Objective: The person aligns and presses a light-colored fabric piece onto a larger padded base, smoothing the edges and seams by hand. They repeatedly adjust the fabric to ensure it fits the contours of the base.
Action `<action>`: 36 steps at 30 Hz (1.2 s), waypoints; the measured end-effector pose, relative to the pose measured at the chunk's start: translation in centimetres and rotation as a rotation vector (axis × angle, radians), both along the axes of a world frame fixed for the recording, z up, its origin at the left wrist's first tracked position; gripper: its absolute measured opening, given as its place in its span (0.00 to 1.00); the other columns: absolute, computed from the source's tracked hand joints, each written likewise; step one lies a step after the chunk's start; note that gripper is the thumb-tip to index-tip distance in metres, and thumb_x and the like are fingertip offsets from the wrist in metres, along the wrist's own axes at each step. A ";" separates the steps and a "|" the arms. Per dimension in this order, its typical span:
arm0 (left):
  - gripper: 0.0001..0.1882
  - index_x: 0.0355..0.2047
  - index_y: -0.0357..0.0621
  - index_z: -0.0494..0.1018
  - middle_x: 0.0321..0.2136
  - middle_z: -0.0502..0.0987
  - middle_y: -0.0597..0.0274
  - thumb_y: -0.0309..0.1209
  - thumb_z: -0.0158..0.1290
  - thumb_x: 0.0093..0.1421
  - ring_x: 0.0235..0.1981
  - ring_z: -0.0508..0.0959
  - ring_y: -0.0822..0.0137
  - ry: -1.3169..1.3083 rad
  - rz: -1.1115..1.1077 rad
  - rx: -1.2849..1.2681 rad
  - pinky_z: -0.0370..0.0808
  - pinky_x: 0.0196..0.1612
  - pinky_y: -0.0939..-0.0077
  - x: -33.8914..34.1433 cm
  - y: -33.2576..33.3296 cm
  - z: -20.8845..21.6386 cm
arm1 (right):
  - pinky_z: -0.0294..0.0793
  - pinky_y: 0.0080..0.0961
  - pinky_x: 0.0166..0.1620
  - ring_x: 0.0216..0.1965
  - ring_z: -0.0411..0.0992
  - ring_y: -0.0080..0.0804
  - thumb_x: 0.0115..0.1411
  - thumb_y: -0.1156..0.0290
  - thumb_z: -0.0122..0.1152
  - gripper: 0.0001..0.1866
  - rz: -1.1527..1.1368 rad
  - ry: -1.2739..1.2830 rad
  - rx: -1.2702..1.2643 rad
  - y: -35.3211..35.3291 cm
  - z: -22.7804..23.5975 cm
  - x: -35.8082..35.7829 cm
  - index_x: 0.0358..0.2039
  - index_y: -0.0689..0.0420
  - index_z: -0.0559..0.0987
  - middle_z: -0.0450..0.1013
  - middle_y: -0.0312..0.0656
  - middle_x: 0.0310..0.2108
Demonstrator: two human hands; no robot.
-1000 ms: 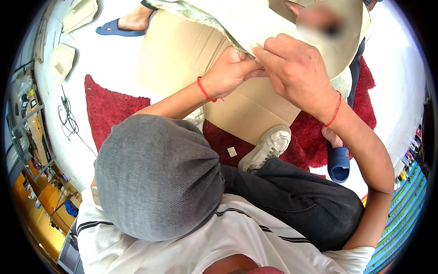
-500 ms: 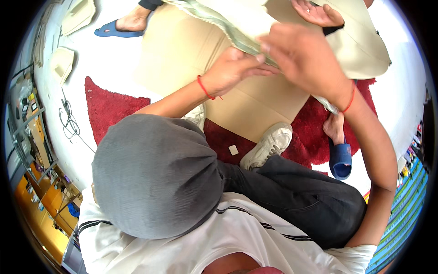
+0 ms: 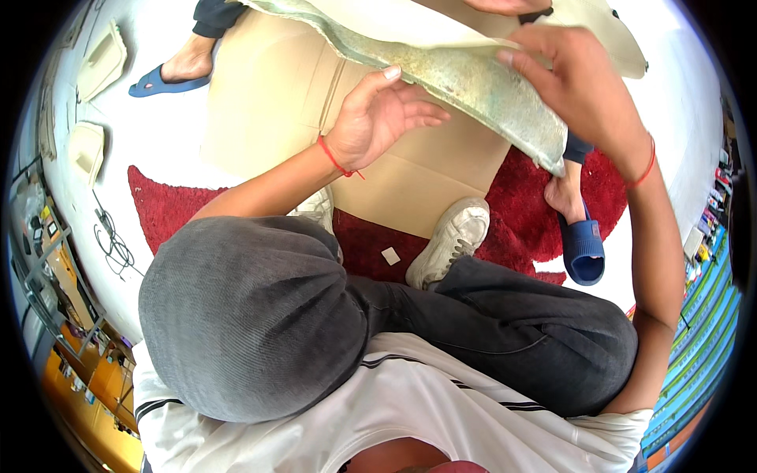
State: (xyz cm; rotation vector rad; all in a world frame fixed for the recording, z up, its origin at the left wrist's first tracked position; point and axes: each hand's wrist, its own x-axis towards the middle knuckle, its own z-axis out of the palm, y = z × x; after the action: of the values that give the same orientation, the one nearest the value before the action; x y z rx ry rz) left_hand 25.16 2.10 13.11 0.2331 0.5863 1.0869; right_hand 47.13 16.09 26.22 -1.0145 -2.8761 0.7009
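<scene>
Head camera view shows a cream panel [image 3: 371, 17] with a mottled grey-green band [image 3: 473, 75] along its near side, held up aslant above a sheet of cardboard [image 3: 386, 193]; whether the two colours are one piece or two layers, I cannot tell. The hands are apart. The left hand [image 3: 386, 114] is spread, palm up and fingers loose, its thumb tip at or just beside the ragged lower edge, perhaps to steady or guide that edge from below rather than to grip it. The right hand [image 3: 576, 87] bends over the far right part, its thumb and fingers at the line where cream meets green; they may be pinching the cream margin, but how firmly is unclear. So the panel lies beyond the left hand and under the right one, its lowest corner hanging below the right fingers over the red rug [image 3: 544, 209]. A co-worker's hand [image 3: 505, 5] shows at the top, beyond the panel, and the blue slippers [image 3: 583, 252] stand to either side, so the second person probably faces this one across it. The cardboard likely guards the rug and floor, with the wearer's white shoe [image 3: 453, 240] at its near edge.
</scene>
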 end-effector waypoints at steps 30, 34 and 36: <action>0.20 0.54 0.33 0.72 0.43 0.82 0.50 0.39 0.52 0.71 0.32 0.86 0.54 0.158 -0.041 0.020 0.81 0.36 0.69 4.5 2.5 -0.2 | 0.73 0.34 0.33 0.32 0.72 0.37 0.45 0.73 0.68 0.07 0.124 0.305 0.347 -4.8 -2.9 0.1 0.25 0.56 0.77 0.67 0.37 0.26; 0.19 0.54 0.37 0.73 0.45 0.82 0.52 0.39 0.47 0.74 0.34 0.86 0.54 0.149 -0.041 -0.029 0.81 0.37 0.69 5.2 2.5 -0.8 | 0.72 0.32 0.31 0.30 0.70 0.34 0.41 0.71 0.67 0.09 0.181 0.297 0.404 -5.3 -4.0 0.2 0.21 0.55 0.73 0.64 0.36 0.25; 0.19 0.55 0.38 0.73 0.47 0.81 0.52 0.40 0.45 0.75 0.36 0.86 0.54 0.154 -0.091 -0.042 0.81 0.38 0.69 5.1 2.6 -0.6 | 0.72 0.31 0.31 0.30 0.70 0.34 0.41 0.71 0.66 0.09 0.234 0.288 0.421 -5.2 -4.7 0.6 0.21 0.55 0.73 0.64 0.37 0.25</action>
State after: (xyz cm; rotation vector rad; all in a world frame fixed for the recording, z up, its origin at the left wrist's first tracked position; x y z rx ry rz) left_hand 30.28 4.72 12.48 0.3062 0.7291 0.9734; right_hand 47.70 10.87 21.53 -0.4870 -2.7340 0.2014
